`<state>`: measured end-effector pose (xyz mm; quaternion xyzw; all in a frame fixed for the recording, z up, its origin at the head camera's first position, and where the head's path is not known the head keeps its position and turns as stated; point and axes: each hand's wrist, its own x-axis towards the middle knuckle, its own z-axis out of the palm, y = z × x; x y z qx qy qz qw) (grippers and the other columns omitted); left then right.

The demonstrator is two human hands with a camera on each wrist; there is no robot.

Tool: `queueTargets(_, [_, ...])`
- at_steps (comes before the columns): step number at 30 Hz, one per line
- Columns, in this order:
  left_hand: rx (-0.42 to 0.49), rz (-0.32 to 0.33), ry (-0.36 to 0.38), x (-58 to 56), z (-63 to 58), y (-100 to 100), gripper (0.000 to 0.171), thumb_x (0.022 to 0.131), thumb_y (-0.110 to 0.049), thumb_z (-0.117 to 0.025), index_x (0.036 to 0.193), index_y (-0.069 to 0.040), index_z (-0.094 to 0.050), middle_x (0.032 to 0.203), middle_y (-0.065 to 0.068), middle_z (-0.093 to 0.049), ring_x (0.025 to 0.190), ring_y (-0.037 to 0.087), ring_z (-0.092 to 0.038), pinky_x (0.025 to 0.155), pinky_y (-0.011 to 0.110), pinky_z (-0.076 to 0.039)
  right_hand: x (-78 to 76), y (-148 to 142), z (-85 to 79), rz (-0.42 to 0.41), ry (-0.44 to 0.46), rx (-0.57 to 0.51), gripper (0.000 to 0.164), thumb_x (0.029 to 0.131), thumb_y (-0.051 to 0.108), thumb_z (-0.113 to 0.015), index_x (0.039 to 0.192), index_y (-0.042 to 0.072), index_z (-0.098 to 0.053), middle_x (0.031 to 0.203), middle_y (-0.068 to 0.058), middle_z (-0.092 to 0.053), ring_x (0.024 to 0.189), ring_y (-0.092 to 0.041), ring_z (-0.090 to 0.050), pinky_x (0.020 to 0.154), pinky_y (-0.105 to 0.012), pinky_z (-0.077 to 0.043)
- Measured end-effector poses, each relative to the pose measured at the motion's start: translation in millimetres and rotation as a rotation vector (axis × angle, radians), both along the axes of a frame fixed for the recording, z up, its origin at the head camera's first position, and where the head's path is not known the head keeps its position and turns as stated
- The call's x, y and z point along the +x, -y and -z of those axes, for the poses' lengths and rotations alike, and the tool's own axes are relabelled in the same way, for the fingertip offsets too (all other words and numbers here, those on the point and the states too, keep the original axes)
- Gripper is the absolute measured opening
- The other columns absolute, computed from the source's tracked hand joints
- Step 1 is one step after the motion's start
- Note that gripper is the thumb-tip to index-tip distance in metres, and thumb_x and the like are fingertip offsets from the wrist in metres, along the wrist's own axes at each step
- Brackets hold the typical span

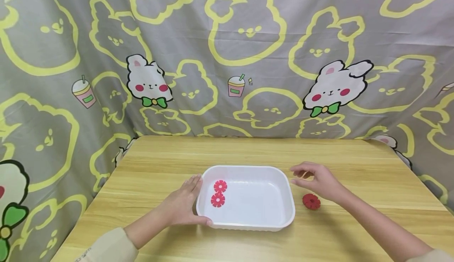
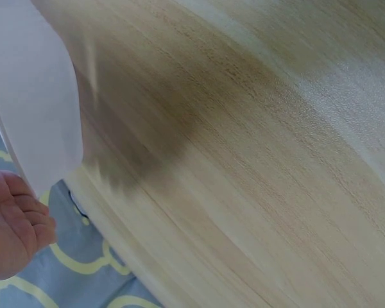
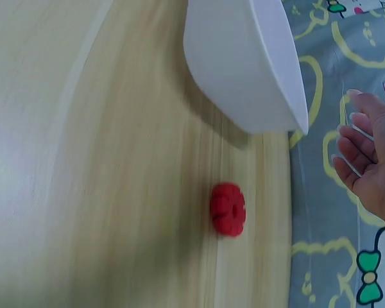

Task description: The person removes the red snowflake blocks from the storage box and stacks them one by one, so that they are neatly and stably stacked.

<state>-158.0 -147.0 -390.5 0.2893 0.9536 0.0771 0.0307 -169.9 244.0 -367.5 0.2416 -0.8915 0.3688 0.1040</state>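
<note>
A white rectangular tray stands on the table. Two flat red flower-shaped discs lie inside it near its left end. My left hand rests against the tray's left end, its thumb at the near corner and fingers along the side. Right of the tray, my right hand is raised with loosely bent fingers and holds nothing. Below it on the table lies a thicker red notched flower-shaped piece, also seen in the right wrist view as a thick red piece beside the tray.
The wood-grain table extends on all sides of the tray. A grey curtain with yellow outlines and white rabbits hangs behind the table's far edge and along both sides.
</note>
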Motion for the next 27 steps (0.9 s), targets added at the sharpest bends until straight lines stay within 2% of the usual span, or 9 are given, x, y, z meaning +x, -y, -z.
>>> queueTargets(10, [0.005,0.005,-0.008,0.0,-0.1,0,0.118,0.065,-0.075,-0.061,0.137,0.013,-0.033,0.144,0.031,-0.032,0.134,0.042,-0.033,0.109,0.046,-0.035,-9.2,30,3.0,-0.048,0.081,-0.048,0.025,0.078,0.010,-0.072,0.101,-0.001,-0.068,0.087,-0.008,-0.067,0.079,-0.002,-0.056,0.068,-0.021,-0.054])
queueTargets(19, [0.007,0.004,-0.010,-0.2,1.0,0,0.118,0.064,-0.076,-0.060,0.137,0.013,-0.033,0.143,0.032,-0.032,0.134,0.042,-0.033,0.109,0.047,-0.035,-13.4,52,4.7,-0.077,0.120,-0.058,0.029,0.078,0.014,-0.073,0.102,0.000,-0.068,0.090,-0.012,-0.067,0.081,-0.017,-0.060,0.071,-0.024,-0.054])
queueTargets(27, [0.000,0.009,-0.020,0.1,1.4,0,0.118,0.065,-0.076,-0.060,0.137,0.013,-0.033,0.143,0.032,-0.032,0.134,0.042,-0.033,0.108,0.047,-0.035,-18.6,75,18.2,-0.115,0.135,-0.124,0.030,0.076,0.012,-0.075,0.102,-0.003,-0.067,0.087,-0.012,-0.067,0.080,-0.025,-0.060,0.070,-0.024,-0.054])
